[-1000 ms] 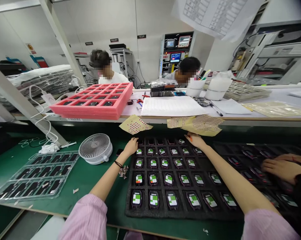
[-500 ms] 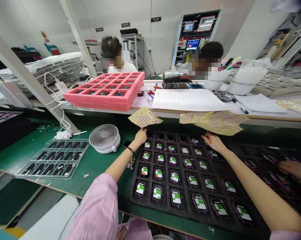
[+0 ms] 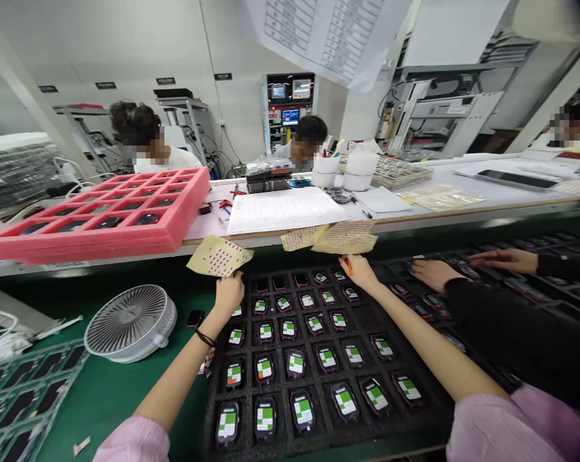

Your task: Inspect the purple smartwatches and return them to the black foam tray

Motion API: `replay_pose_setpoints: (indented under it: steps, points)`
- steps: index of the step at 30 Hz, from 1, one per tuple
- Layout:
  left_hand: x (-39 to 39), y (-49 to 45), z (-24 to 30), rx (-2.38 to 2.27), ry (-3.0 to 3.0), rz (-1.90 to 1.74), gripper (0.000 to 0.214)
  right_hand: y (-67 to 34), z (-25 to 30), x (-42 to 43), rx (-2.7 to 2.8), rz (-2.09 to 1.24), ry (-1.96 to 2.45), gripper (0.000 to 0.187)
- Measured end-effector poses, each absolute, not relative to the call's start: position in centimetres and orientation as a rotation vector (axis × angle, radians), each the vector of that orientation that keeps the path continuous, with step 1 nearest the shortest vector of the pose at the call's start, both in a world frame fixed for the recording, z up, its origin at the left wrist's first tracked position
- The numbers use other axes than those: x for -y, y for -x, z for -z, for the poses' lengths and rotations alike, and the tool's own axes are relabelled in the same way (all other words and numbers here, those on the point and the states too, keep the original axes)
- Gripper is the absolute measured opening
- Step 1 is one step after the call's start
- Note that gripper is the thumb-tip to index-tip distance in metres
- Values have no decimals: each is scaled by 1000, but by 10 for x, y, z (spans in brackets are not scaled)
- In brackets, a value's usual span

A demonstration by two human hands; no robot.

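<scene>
A green workbench is filling the lower frame, carrying a black foam tray at centre. The left hand is curling at the tray's upper-left corner, touching a yellow sticker sheet; its grip is unclear. The right hand is pinching an orange pen at the tray's upper-right edge.

Matt black foam tray, lower centre, glossy-faced devices in its pockets, matt yellow paper sticker sheet above it, matt pink foam tray upper left, smooth white plastic fan, dull green bench mat, glossy clear plastic tray lower left.
</scene>
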State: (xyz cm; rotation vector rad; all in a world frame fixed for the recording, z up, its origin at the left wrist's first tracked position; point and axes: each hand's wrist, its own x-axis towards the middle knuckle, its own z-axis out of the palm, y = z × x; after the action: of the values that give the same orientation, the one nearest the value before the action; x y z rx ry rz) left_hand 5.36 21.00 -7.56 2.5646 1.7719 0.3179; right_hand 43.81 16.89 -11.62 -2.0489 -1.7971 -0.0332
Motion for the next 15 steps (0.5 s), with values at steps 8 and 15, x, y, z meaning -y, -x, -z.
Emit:
replay_pose_setpoints:
  steps: [8,15]
  points:
    - [-178,-190,72,-1123,-2795,-181,25,-428,123,-165,1700,-144,2190,22]
    - [-187,-253,73,-1207,-2764,-81,33,-438,118,-166,1621,-298,2117,26]
